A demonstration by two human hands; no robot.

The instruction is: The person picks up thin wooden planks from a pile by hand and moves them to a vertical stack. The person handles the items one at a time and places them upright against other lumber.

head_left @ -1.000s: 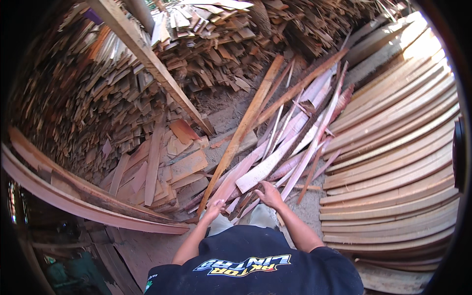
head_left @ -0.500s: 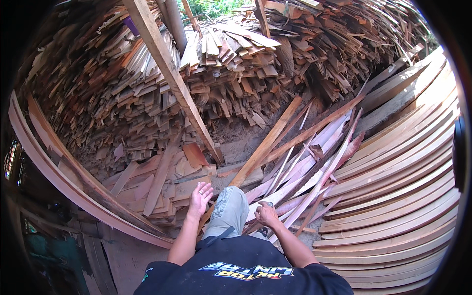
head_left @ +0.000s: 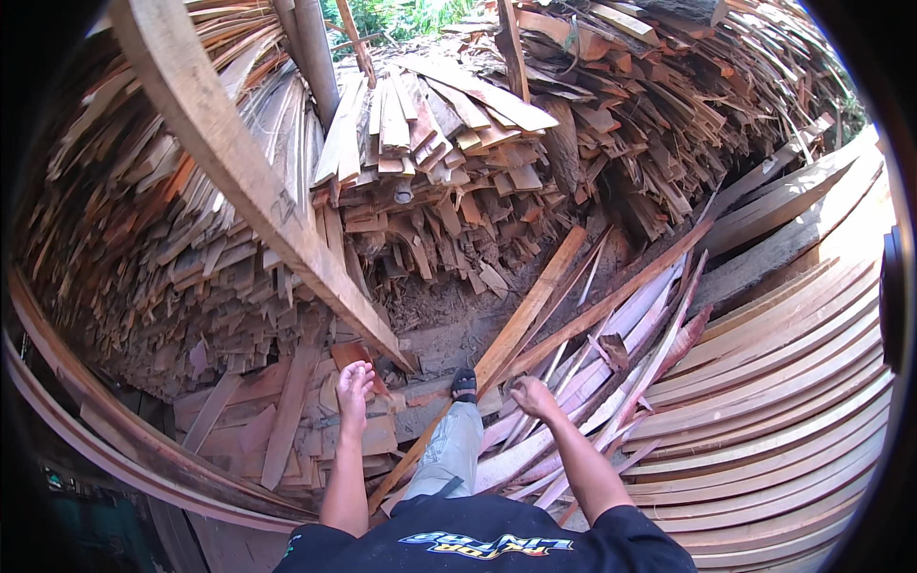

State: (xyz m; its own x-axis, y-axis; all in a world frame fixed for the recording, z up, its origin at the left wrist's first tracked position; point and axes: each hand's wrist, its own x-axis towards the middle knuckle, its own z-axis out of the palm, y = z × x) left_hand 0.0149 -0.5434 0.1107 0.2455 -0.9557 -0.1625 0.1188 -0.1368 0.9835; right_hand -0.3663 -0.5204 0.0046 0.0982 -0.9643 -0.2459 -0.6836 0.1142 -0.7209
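My left hand [head_left: 354, 386] is raised, palm partly showing, fingers loosely bent and apart, with nothing in it. It hovers above the short boards [head_left: 368, 435] on the ground. My right hand [head_left: 536, 397] is closed, knuckles up, over the pinkish bark-edged strips [head_left: 611, 401]; whatever it may hold is hidden. Between my hands, one leg in pale trousers reaches forward. Its foot, in a dark sandal [head_left: 464, 384], is beside a long brown plank [head_left: 531, 304] that slants across the ground.
Large heaps of stacked offcuts [head_left: 449, 220] rise ahead. A slanting wooden post [head_left: 258, 196] stands at front left. Long sawn boards [head_left: 764, 420] lie stacked on the right, and long curved-looking boards [head_left: 143, 458] run along the left. A thin beam [head_left: 611, 293] lies across the strips.
I have moved forward, one foot now set ahead beside the slanting plank. My left hand has shifted left, and my right hand has moved forward and slightly right. The left post looms nearer.
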